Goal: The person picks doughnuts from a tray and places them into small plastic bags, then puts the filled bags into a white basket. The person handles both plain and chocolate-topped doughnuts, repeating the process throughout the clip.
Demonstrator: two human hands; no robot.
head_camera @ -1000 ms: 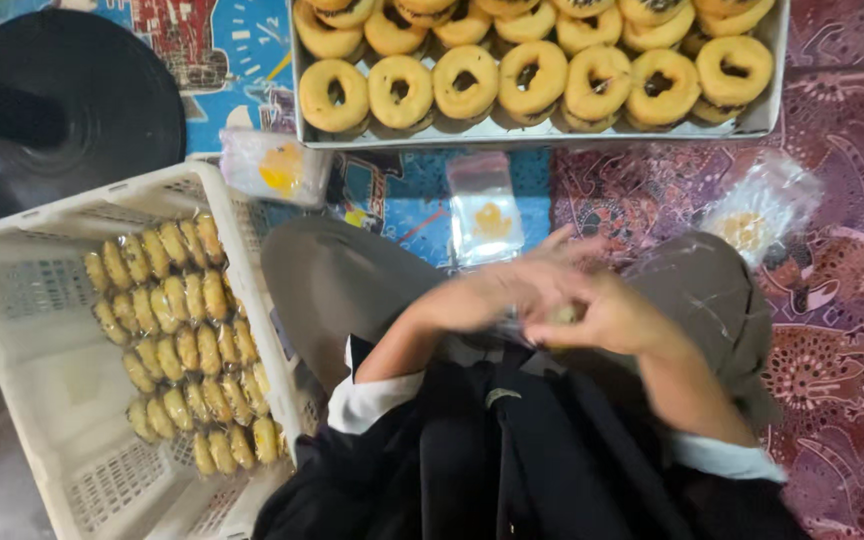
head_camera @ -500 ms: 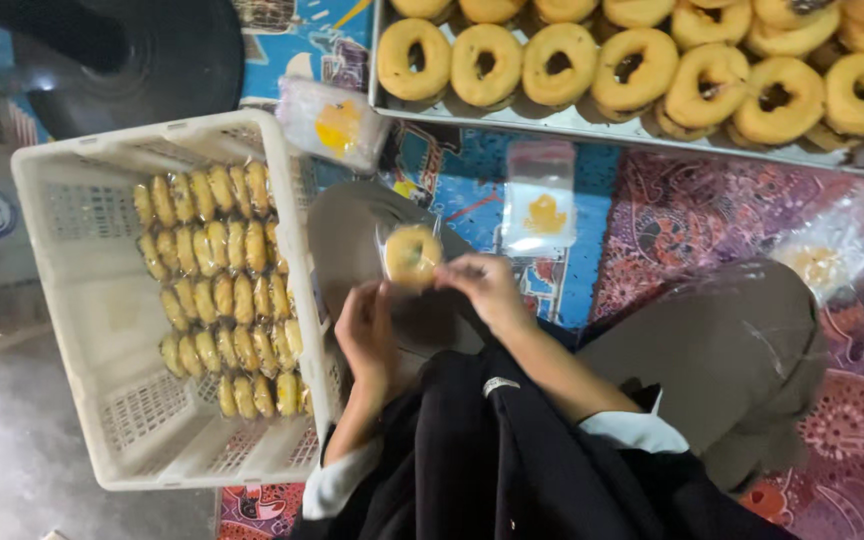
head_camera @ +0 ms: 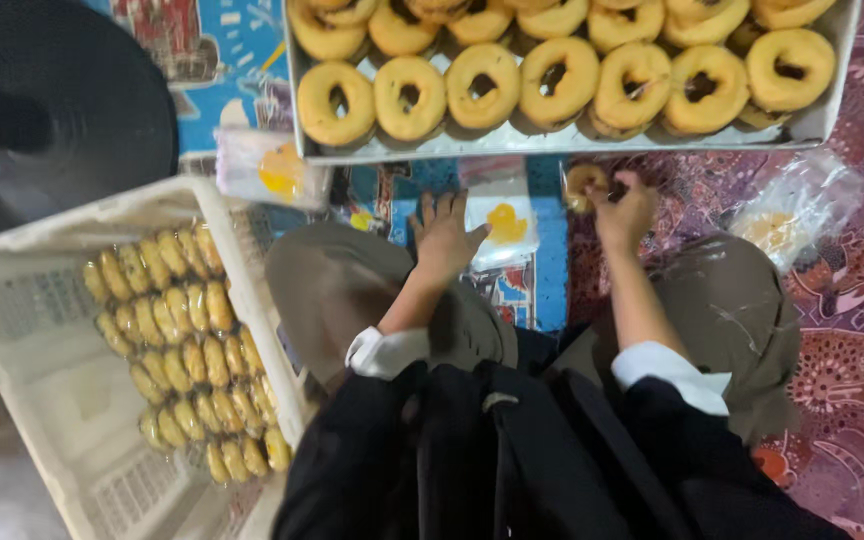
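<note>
My left hand (head_camera: 444, 238) lies flat with fingers spread, its fingertips at the edge of a small stack of clear plastic bags with a yellow print (head_camera: 508, 224) on the floor mat. My right hand (head_camera: 624, 210) grips a single golden ring doughnut (head_camera: 582, 182) just below the front rim of a white tray (head_camera: 552, 146). The tray holds rows of the same doughnuts (head_camera: 482, 84). Both arms reach forward over my knees, which are covered in grey-brown cloth.
A white plastic crate (head_camera: 244, 300) stands at my left with rows of bagged doughnuts (head_camera: 180, 340) packed on edge. More clear bags lie at the tray's left corner (head_camera: 270, 170) and at the right (head_camera: 794, 214). A black round object (head_camera: 52, 110) sits at the far left.
My hands were together at my lap, then held a bagged doughnut near the crate. Now they are apart: the left is on the bag stack, the right on a doughnut by the tray.
</note>
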